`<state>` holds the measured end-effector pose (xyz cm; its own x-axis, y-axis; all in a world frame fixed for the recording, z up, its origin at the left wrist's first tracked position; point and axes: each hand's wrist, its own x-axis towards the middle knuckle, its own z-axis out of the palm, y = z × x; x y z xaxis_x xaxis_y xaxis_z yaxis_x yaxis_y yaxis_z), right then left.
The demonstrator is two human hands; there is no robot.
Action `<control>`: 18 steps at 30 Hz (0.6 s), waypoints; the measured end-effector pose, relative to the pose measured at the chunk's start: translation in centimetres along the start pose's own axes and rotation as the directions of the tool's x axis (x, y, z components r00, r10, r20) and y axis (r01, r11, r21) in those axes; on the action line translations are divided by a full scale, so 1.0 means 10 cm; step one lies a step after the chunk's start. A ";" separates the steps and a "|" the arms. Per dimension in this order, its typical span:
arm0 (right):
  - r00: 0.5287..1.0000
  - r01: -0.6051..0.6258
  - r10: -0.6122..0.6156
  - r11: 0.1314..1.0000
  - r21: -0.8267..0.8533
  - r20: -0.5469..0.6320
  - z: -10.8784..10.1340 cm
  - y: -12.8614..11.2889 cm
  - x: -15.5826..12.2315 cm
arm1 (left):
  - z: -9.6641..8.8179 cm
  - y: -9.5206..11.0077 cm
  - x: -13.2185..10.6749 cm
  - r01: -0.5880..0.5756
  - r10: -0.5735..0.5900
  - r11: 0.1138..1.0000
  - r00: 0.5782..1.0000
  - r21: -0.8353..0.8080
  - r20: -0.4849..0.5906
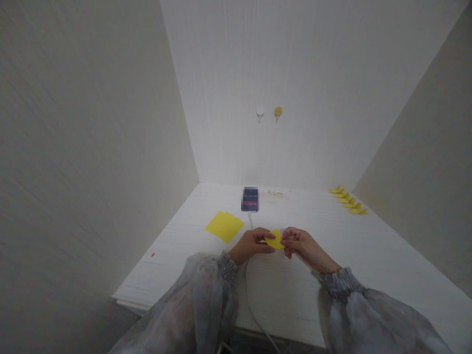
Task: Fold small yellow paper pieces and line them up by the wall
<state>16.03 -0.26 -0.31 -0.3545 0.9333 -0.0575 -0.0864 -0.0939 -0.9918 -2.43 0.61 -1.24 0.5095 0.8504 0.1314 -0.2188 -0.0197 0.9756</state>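
A small folded piece of yellow paper (pixel 275 239) is held between both my hands just above the white table (pixel 354 250). My left hand (pixel 250 244) pinches its left edge with thumb and fingers. My right hand (pixel 299 244) grips its right edge, fingers curled closed. Grey gauzy sleeves cover both my forearms.
A stack of flat yellow paper sheets (pixel 224 225) lies to the left of my hands. A dark phone (pixel 250 199) with a white cable (pixel 254 314) lies behind them. Several folded yellow pieces (pixel 349 200) line the far right corner. Two hooks (pixel 269 113) hang on the back wall.
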 end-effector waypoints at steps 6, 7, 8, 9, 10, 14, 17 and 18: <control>1.000 0.021 -0.021 1.000 0.014 -0.010 0.04 -0.04 -0.01 | 0.03 0.05 0.01 -0.038 0.040 0.999 0.994 0.023 -0.099; 0.999 0.029 -0.029 1.000 0.005 -0.018 0.05 -0.05 -0.01 | 0.03 0.06 0.01 -0.051 0.054 0.998 0.992 0.033 -0.114; 0.999 0.039 -0.039 0.999 -0.011 -0.025 0.06 -0.06 -0.02 | 0.03 0.07 0.02 -0.064 0.070 0.997 0.989 0.050 -0.127; 0.998 0.053 -0.054 0.998 -0.033 -0.032 0.07 -0.07 -0.02 | 0.03 0.08 0.02 -0.077 0.086 0.995 0.986 0.069 -0.140; 0.997 0.069 -0.071 0.996 -0.058 -0.041 0.08 -0.08 -0.02 | 0.03 0.09 0.02 -0.087 0.100 0.992 0.983 0.087 -0.151; 0.981 0.148 -0.164 0.978 -0.149 -0.103 0.11 -0.09 -0.04 | 0.05 0.13 0.03 -0.103 0.122 0.989 0.976 0.109 -0.180; 0.964 0.197 -0.226 0.962 -0.190 -0.143 0.12 -0.07 -0.04 | 0.07 0.11 0.03 -0.099 0.121 0.988 0.971 0.115 -0.207; 0.959 0.210 -0.241 0.957 -0.199 -0.150 0.13 -0.07 -0.04 | 0.07 0.09 0.04 -0.099 0.123 0.988 0.968 0.117 -0.217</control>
<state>15.08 -1.04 0.55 -0.1794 0.9695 0.1668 0.0279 0.1745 -0.9843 -1.83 0.55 -0.17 0.2859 0.9352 0.2089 -0.1692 -0.1653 0.9716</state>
